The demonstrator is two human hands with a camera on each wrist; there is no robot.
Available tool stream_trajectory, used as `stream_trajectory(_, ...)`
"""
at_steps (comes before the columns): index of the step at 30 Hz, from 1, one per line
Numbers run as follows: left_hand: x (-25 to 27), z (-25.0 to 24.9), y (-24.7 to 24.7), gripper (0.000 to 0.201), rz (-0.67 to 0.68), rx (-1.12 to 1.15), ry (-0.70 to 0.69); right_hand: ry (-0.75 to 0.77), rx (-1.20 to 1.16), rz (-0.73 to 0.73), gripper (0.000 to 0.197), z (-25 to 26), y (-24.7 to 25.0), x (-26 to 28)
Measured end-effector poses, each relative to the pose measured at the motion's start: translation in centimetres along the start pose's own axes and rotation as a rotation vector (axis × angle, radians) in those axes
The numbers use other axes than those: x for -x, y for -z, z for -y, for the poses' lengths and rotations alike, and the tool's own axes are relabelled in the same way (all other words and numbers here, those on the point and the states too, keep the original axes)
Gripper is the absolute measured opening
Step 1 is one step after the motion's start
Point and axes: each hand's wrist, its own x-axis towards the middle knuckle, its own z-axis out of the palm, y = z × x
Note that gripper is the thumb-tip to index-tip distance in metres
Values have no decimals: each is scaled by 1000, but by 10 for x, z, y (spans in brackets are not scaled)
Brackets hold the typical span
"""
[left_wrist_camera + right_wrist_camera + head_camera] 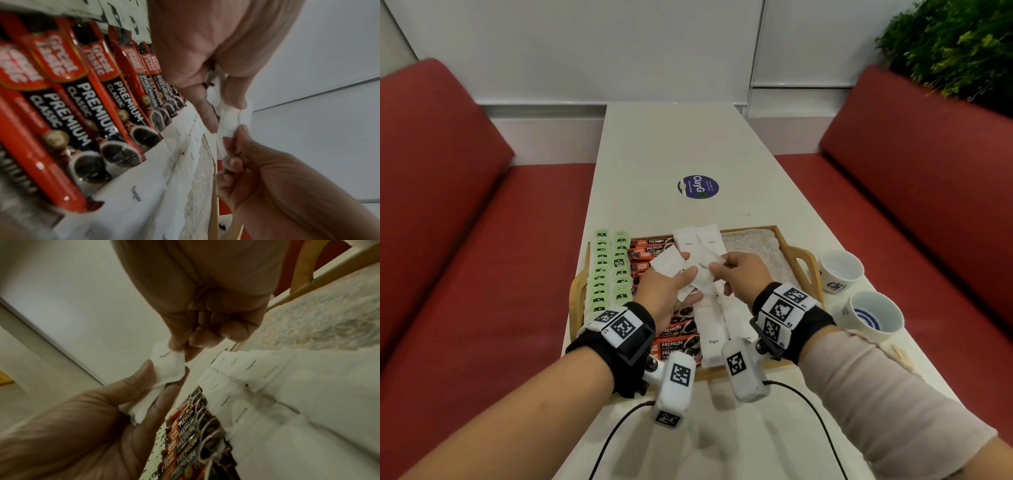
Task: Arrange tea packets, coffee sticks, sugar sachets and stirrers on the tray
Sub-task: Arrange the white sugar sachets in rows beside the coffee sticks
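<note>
Small flat sugar sachets [669,265], white matte paper with crimped ends and grey "Sugar" print, fanned in the left hand [667,291], pinched between thumb and curled fingers [207,104] over the middle of the tray. One sachet [167,366] of that fan nipped at its far corner by the right hand [736,274], thumb and forefinger closed on the paper, remaining fingers [232,331] curled into the palm. Directly below both sets of fingertips, two columns of laid sugar sachets [714,329], edges overlapping like shingles. Left of the left fingers, glossy red-and-black coffee sticks [674,342], long narrow foil, packed side by side; beyond those, two columns of pale green tea packets [601,274] along the tray's left rim. Right of the right fingers, bare speckled tray floor, grainy beige. Wooden tray [804,263] with raised light-wood rim and cut-out handle, set on a smooth white table [688,144]. Just outside the right rim, two white ceramic cups [840,270]. Round purple sticker [698,186] well beyond the fingertips on open tabletop; red padded benches [465,240] flanking both long table edges.
</note>
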Motion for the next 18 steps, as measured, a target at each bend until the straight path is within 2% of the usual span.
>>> stream_trajectory(4,4,-2,2,26,-55,28,19,-33,-12,-69,13,-4,9,1)
stream_trajectory(7,5,-5,6,35,-97,95,11,-91,20,-97,12,-9,17,0)
stream_trajectory(11,8,-9,9,49,-124,101,-3,-140,167,-11,12,-16,18,1)
stream_trajectory(15,11,-10,8,51,-126,92,-1,-156,277,54,11,-26,11,-2)
stream_trajectory(18,11,-10,10,51,-125,86,4,-171,341,121,19,-29,8,-4)
